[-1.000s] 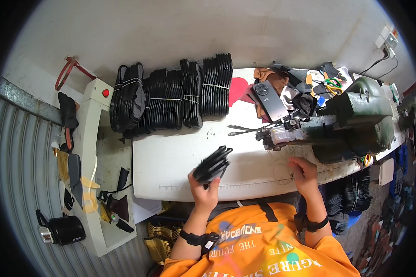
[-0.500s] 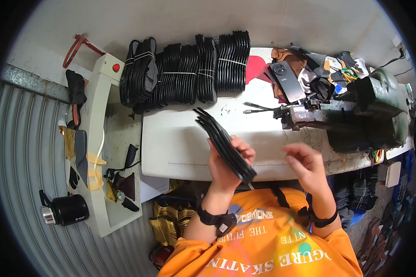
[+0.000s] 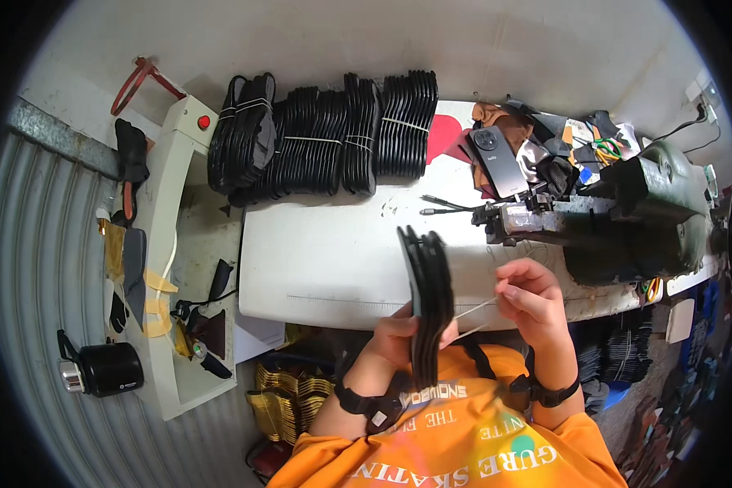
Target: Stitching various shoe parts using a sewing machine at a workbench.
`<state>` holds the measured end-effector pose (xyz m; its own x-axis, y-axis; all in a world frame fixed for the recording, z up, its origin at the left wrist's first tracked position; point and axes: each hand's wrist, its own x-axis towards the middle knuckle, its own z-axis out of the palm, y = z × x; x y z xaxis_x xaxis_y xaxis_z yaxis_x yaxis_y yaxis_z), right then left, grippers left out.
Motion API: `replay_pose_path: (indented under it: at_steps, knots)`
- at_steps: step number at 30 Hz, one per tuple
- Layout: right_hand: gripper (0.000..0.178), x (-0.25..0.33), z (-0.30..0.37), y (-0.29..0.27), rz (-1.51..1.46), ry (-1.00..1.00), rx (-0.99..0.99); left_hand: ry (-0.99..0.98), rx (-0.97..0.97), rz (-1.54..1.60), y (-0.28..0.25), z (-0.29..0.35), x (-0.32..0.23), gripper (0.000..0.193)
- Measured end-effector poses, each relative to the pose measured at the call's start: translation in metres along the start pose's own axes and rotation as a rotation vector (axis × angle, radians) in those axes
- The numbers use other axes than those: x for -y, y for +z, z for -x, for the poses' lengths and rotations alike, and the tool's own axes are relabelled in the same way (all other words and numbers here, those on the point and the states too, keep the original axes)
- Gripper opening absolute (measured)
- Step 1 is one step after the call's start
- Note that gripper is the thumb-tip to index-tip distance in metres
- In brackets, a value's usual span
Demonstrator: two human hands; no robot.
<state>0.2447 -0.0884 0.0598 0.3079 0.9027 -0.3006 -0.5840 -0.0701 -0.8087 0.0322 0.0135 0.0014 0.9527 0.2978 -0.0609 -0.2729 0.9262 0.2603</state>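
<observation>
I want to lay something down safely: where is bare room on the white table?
On the white table, left of the held black bundle, between the tied black stacks and the ruler marking. A smaller patch lies between bundle and sewing machine. Back right is crowded: phone, fabric scraps.

white tabletop (image 3: 325, 260) — string-tied black bundles (image 3: 313, 142), back left | fabric scraps (image 3: 556, 146), back right | dark-green machine (image 3: 659, 195) — right

Held stack (image 3: 432, 301): black, slightly glossy, plastic-looking edges. Tabletop (image 3: 333, 256) smooth, scuffed; green machine (image 3: 659, 191) looks like glossy painted metal. Ribbed wall (image 3: 45, 276) dull metal; orange shirt (image 3: 455, 435) matt cloth.
</observation>
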Motion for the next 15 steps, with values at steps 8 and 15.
replay_pose_path:
  at_steps: [8, 15]
  knots:
    - [0.017, -0.008, 0.030, -0.004, 0.289, 0.334, 0.135, 0.565, -0.259, -0.143, 0.016, -0.006, -0.016, 0.065]
    - [0.012, -0.025, 0.027, 0.021, -0.309, 0.147, 0.554, 0.432, -0.540, -0.767, -0.009, -0.002, 0.009, 0.055]
